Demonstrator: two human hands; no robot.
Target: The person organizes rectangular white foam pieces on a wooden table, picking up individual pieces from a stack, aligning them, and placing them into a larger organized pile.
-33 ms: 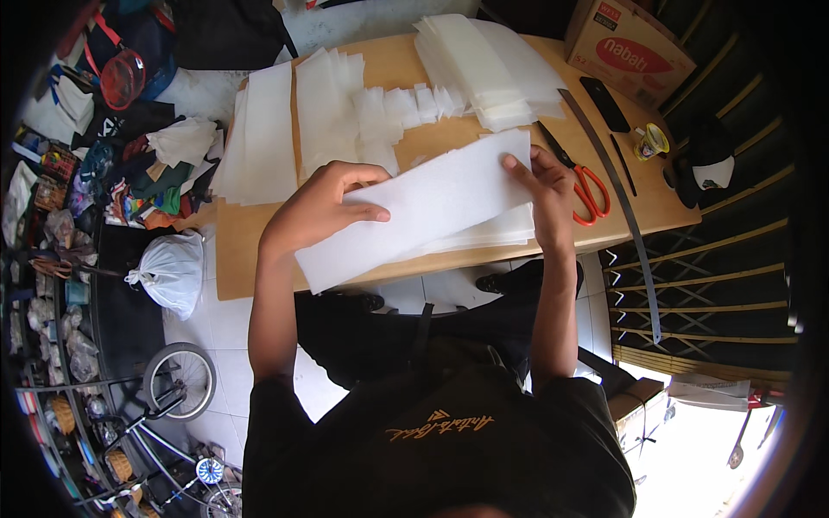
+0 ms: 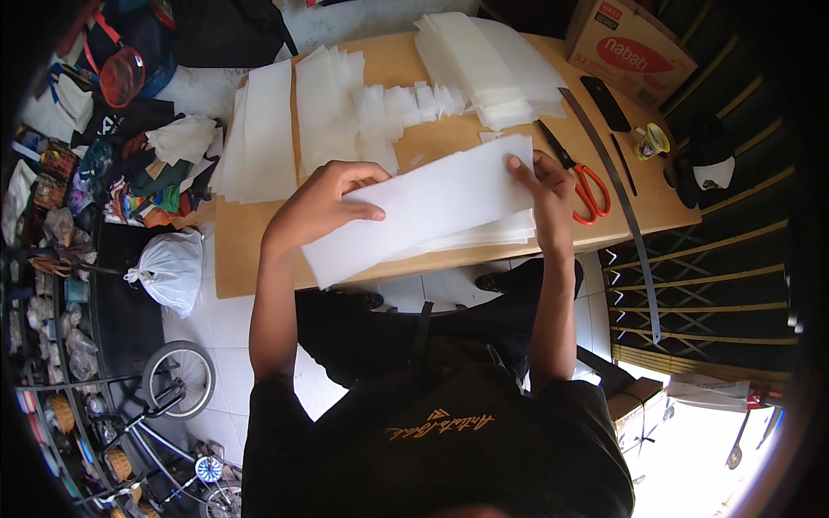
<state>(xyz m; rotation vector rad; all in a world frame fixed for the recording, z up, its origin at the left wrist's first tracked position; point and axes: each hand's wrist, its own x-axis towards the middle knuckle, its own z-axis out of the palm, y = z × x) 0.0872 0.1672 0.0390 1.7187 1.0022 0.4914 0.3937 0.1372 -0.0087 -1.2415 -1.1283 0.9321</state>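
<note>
Both of my hands hold up a long white strip of thin sheet material (image 2: 423,203), tilted with its right end higher. My left hand (image 2: 332,203) grips it near the left end, thumb on top and fingers behind the far edge. At the right end my right hand (image 2: 548,186) pinches it, thumb on its face. Below the strip, partly hidden, lies a stack of similar white strips (image 2: 492,235) at the table's near edge. Orange-handled scissors (image 2: 590,194) rest just right of my right hand, blades pointing away.
On the wooden table (image 2: 246,250) lie stacks of white sheets (image 2: 484,73), longer strips (image 2: 269,129) and small offcuts (image 2: 401,108). A long metal ruler (image 2: 635,224) overhangs the right edge. Nearby are a phone (image 2: 604,104), a cup (image 2: 649,142), a cap (image 2: 712,164) and a carton (image 2: 630,47).
The held strip has shifted very slightly to the right, its left end a little higher. Both hands keep their grip.
</note>
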